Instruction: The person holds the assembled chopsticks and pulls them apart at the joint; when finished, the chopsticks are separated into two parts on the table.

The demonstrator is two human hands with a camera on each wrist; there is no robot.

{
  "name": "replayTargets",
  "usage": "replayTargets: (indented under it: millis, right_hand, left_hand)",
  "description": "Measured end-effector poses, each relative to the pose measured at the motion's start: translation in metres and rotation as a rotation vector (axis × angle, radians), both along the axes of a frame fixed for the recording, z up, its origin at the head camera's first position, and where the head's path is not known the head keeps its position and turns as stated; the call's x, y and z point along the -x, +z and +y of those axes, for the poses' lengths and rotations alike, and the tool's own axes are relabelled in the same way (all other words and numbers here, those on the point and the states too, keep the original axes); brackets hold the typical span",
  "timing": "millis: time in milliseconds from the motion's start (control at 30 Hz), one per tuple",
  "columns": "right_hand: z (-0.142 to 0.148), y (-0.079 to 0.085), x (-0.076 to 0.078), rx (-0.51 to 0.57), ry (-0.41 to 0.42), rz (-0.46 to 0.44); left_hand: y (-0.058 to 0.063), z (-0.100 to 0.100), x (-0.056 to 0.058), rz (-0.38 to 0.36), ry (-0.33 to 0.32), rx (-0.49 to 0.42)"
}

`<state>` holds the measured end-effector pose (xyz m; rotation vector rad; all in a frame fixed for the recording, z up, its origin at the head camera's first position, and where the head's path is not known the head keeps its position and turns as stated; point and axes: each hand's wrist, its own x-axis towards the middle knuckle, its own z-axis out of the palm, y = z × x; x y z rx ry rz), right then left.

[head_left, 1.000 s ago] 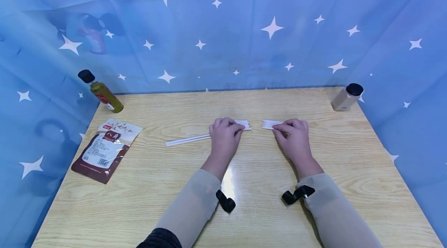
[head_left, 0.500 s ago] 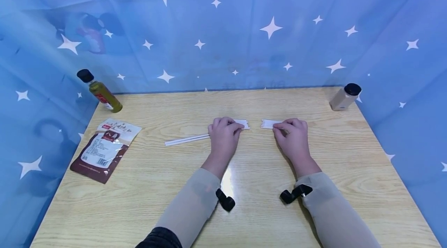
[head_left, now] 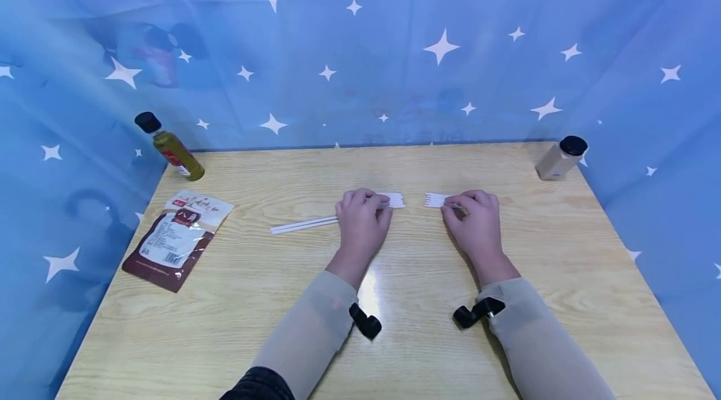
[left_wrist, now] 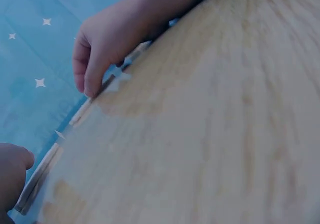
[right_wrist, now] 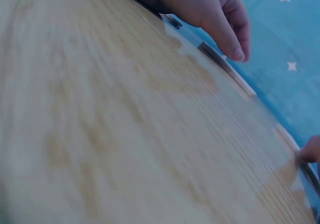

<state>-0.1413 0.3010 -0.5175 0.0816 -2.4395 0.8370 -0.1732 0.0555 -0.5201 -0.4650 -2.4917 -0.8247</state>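
In the head view, thin white sticks lie on the table in two flat rows, a left row and a right row, their ends apart across a small gap. My left hand covers much of the left row, thumb and forefinger holding it near its end. A pair of white sticks reaches out leftward from under this hand. My right hand pinches the right row, hiding its outer part. In the left wrist view, the right hand's fingertips meet the sticks; the left hand bends over its row in the right wrist view.
A brown and white packet lies at the left. Behind it stands an oil bottle with a black cap. A small black-lidded jar stands at the back right. A blue starred curtain hangs along the table's back.
The ends of the left row lie more evenly, and the left thumb and forefinger stand slightly farther apart. The right hand has hardly moved. The head view has shifted a little.
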Motion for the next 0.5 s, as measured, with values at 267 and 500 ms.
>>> replayTargets:
  millis: [267, 500]
  right_hand:
    - [-0.014, 0.003, 0.006, -0.099, 0.082, 0.105]
    - [-0.035, 0.003, 0.011, -0.121, 0.127, 0.129]
  left_hand:
    - [0.004, -0.026, -0.003, 0.000, -0.011, 0.057]
    - [0.006, -0.067, -0.006, -0.002, -0.047, 0.122]
